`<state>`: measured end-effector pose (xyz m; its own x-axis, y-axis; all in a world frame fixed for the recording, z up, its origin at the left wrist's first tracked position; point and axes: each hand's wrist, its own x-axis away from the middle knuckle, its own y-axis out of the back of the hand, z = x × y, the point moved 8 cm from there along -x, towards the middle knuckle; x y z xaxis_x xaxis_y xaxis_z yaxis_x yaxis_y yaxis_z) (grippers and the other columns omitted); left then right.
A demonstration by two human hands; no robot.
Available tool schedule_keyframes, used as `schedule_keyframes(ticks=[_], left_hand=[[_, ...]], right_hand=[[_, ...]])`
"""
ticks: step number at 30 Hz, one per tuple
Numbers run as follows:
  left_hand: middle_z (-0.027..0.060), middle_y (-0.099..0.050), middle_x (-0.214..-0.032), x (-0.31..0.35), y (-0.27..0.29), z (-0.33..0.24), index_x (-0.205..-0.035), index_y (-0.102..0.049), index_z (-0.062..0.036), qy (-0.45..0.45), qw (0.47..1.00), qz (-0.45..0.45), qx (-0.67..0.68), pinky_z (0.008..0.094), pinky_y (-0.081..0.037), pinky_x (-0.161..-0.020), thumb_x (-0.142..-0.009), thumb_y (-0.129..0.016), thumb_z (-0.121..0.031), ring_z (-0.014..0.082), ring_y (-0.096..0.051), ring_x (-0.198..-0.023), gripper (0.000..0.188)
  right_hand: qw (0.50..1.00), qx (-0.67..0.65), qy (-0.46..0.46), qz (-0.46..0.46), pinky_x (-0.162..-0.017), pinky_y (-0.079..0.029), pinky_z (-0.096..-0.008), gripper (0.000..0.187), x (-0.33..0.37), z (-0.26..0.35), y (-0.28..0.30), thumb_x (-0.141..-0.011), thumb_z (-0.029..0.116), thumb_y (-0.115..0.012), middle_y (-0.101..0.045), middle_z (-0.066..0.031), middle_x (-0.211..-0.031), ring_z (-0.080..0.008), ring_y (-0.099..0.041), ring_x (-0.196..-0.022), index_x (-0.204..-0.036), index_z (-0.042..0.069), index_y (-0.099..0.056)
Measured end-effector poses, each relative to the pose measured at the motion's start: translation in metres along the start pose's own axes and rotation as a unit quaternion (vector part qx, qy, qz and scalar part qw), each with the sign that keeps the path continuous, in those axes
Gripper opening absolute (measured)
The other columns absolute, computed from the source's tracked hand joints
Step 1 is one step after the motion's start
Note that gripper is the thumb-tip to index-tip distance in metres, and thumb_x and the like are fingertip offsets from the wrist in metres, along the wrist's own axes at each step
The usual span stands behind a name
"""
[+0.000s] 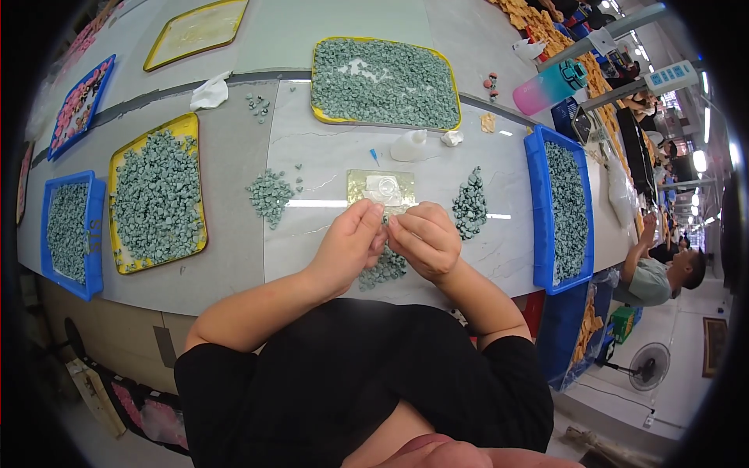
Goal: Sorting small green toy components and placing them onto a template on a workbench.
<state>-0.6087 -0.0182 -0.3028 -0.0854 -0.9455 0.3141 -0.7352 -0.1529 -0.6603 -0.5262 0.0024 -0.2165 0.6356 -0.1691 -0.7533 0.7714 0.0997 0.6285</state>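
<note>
Green pieces (384,273) lie heaped just below the hands (425,242) — close together, pinching, on what I cannot tell.

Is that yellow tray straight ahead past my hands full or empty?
Mostly covered: green pieces spread across the yellow tray, leaving a pale bare patch left of its middle.

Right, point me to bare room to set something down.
The marble is bare between the right green pile and right blue tray. Grey tabletop lies free between the filled left yellow tray and the left green pile. It's crowded around the left hand and right hand: plate ahead, central green pile below.
</note>
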Motion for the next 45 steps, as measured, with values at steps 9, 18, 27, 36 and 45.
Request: schedule_keyframes(ticks=[9, 18, 27, 36, 45], left_hand=[[-0.0026, -0.043, -0.061, 0.002, 0.008, -0.015, -0.079, -0.044, -0.0074, -0.087, 0.969, -0.038, -0.226, 0.0197, -0.031, -0.045, -0.095, -0.044, -0.028, 0.0037, -0.036, -0.051, 0.026], [-0.0023, -0.043, -0.056, -0.010, 0.016, 0.007, -0.074, -0.048, -0.0050, 0.016, 0.927, -0.020, -0.374, 0.0206, -0.032, -0.044, -0.094, -0.043, -0.032, 0.0050, -0.039, -0.050, 0.034], [0.0015, -0.047, -0.078, -0.006, 0.005, -0.004, -0.090, -0.049, -0.0019, 0.094, 0.995, -0.014, -0.007, 0.0183, -0.029, -0.044, -0.093, -0.043, -0.017, 0.0062, -0.037, -0.058, 0.017], [0.0003, -0.046, -0.075, -0.004, 0.007, 0.000, -0.095, -0.052, -0.0004, 0.085, 0.996, 0.022, -0.026, 0.0173, -0.026, -0.044, -0.094, -0.046, -0.014, 0.0040, -0.034, -0.055, 0.015], [-0.0005, -0.046, -0.075, -0.009, 0.001, 0.006, -0.101, -0.055, -0.0002, 0.054, 0.998, -0.016, -0.028, 0.0180, -0.027, -0.045, -0.093, -0.048, -0.015, 0.0040, -0.034, -0.055, 0.018]], right_hand=[[0.976, -0.178, -0.111, 0.057, -0.059, -0.047, -0.0295, 0.022, -0.002, -0.029, 0.008, -0.068, -0.003, -0.068, -0.062, -0.0101, -0.082, -0.0228, -0.059, -0.069, -0.089, 0.000, -0.065], [0.894, 0.083, -0.380, 0.222, -0.068, -0.047, -0.0314, 0.015, 0.051, -0.125, 0.046, -0.077, 0.004, -0.061, -0.063, -0.0128, -0.084, -0.0279, -0.060, -0.074, -0.091, 0.001, -0.064], [0.831, 0.181, -0.385, 0.358, -0.076, -0.045, -0.0375, 0.015, 0.073, -0.118, 0.023, -0.074, 0.002, -0.057, -0.057, -0.0149, -0.084, -0.0329, -0.055, -0.083, -0.089, 0.001, -0.059], [0.903, -0.016, -0.381, 0.198, -0.062, -0.047, -0.0283, 0.013, 0.031, -0.081, 0.014, -0.073, 0.002, -0.066, -0.058, -0.0084, -0.078, -0.0197, -0.058, -0.070, -0.085, 0.002, -0.062], [0.970, -0.052, -0.228, 0.069, -0.061, -0.049, -0.0298, 0.020, 0.005, -0.029, 0.010, -0.069, 0.000, -0.068, -0.060, -0.0068, -0.083, -0.0223, -0.059, -0.071, -0.088, 0.005, -0.065]])
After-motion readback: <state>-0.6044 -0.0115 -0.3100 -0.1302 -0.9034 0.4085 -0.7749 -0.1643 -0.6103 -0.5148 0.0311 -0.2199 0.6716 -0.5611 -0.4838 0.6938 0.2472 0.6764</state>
